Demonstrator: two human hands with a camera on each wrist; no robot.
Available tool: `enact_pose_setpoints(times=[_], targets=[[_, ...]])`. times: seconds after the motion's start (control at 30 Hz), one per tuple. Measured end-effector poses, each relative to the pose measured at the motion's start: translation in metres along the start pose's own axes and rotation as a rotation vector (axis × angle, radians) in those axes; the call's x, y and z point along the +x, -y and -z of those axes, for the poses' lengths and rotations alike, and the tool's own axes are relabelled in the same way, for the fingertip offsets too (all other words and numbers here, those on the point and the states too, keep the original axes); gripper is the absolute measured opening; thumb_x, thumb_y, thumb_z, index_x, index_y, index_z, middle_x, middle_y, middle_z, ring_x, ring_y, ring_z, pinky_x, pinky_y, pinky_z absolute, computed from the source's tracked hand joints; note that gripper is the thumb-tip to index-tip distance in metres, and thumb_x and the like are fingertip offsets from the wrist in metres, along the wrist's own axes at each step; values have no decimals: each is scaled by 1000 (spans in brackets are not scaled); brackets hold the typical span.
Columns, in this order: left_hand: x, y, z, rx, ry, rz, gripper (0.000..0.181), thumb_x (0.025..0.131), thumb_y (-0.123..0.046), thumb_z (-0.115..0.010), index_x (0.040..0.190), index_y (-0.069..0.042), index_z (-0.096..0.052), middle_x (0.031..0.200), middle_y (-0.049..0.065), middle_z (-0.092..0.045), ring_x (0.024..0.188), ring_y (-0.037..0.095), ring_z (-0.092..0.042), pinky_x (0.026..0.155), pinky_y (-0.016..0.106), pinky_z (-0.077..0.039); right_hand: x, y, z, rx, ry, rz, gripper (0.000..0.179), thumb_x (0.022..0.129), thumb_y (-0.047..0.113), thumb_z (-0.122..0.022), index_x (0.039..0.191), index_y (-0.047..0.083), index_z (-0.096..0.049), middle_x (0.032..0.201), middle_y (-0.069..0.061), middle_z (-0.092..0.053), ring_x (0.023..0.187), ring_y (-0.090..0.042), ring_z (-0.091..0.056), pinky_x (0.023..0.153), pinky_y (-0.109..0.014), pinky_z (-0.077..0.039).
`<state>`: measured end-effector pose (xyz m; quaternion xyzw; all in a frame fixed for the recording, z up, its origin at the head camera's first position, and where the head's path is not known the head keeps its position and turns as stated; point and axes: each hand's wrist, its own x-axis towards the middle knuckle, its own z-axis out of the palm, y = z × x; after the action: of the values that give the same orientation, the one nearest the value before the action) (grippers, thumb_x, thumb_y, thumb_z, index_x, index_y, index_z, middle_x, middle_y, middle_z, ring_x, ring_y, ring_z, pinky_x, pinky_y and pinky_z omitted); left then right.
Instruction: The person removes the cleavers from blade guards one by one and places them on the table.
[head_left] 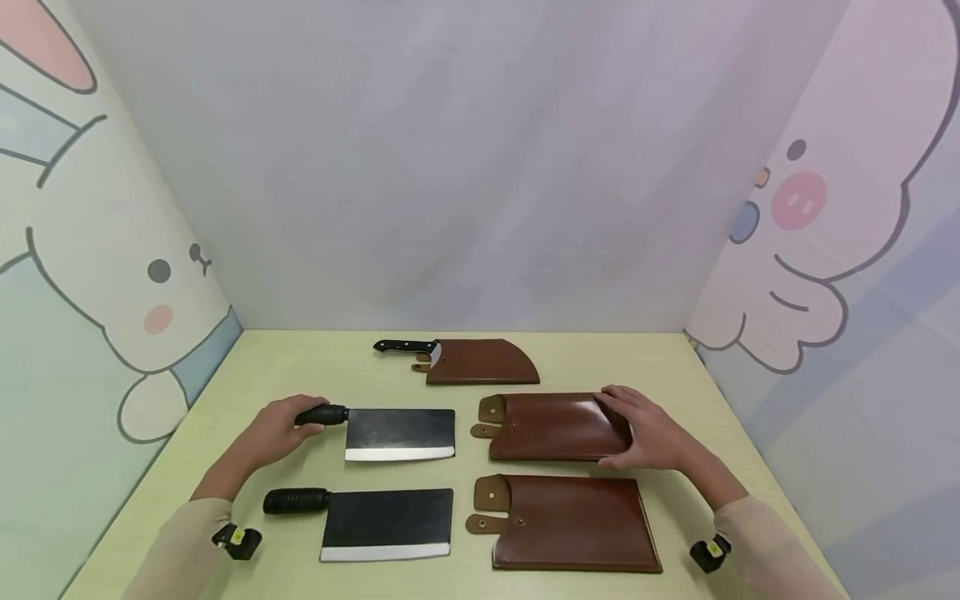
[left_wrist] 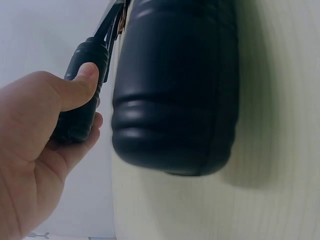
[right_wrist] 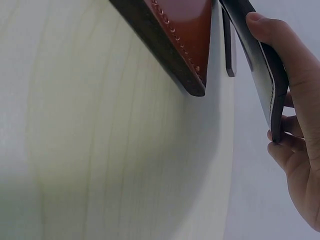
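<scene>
My left hand (head_left: 283, 432) grips the black handle (left_wrist: 86, 60) of a cleaver (head_left: 400, 432), whose dark blade with a bright edge points right. On the right, a brown leather sheath (head_left: 551, 425) is held at its far end by my right hand (head_left: 651, 429). In the right wrist view the thumb lies on one face of this sheath (right_wrist: 265, 75) and the fingers are at its other side. A gap separates the blade's tip from the sheath's flap end. Nearer me lie a second cleaver (head_left: 386, 525) and a second brown sheath (head_left: 577, 525), neither touched.
At the back of the pale wooden table (head_left: 600, 358) lies a knife with a black handle (head_left: 405, 346), its blade inside a brown sheath (head_left: 483, 362). A grey wall (head_left: 465, 167) stands behind, with cartoon-printed walls at both sides.
</scene>
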<state>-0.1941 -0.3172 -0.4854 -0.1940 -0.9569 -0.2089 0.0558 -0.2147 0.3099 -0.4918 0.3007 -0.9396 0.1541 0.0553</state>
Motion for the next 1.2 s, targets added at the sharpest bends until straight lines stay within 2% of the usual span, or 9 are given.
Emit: enact_pose_setpoints(times=[0.37,0.83,1.2], targets=[[2,7,-5,-20,75,35,41,89,-12,-80,124,3,-68,120,21,-70,113,44,-65,93,60,-51,6,-5,-2,2,105,-44,114,67,69,-85,154,7,-45,157,-23,-41,145,-42,-38,107,-61,-44],[9,14,-9,-14,153,72,43,89,-15,-79,127,3,-67,122,21,-69,116,45,-63,96,60,-50,1,-7,-14,34,141,-102,116,67,77,-80,154,10,-44,158,-19,-41,144,-42,-42,103,-62,-46],[10,20,-13,-13,180,70,43,90,-14,-79,127,4,-67,122,21,-69,117,45,-63,97,59,-50,1,-11,-19,32,141,-80,117,66,77,-81,154,9,-44,158,-18,-41,144,-42,-41,105,-61,-46]])
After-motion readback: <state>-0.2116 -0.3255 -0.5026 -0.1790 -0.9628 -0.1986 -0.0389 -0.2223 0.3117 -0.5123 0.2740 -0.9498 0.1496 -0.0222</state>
